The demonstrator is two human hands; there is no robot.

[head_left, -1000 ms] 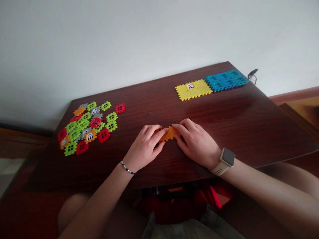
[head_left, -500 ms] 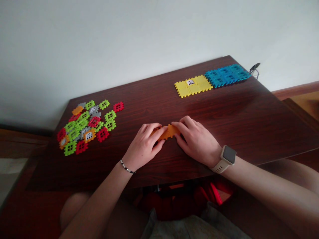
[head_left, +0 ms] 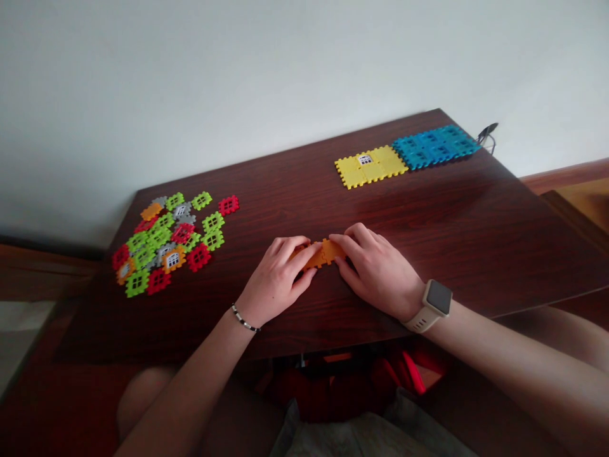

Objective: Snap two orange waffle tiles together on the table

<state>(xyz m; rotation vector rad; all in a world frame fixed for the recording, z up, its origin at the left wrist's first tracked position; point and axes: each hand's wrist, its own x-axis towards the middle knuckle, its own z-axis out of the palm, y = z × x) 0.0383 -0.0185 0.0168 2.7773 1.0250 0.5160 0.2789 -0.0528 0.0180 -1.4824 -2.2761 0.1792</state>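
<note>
Two orange toothed tiles [head_left: 321, 252] lie side by side on the dark wooden table [head_left: 295, 190], near its front edge. My left hand [head_left: 276, 279], a bead bracelet on its wrist, has its fingers curled over the left tile. My right hand [head_left: 375, 270], with a pale smartwatch on the wrist, presses thumb and fingers on the right tile. Where the two tiles meet shows between my fingertips; most of each tile is hidden under the hands.
A loose heap of green, red, grey and orange tiles [head_left: 169, 240] lies at the left. At the back right sits a joined yellow panel [head_left: 371, 167] beside a joined blue panel [head_left: 440, 145]. A white wall rises behind. Red things show under the table.
The view has shifted slightly. Both hands stay on the orange tiles in the same place.
</note>
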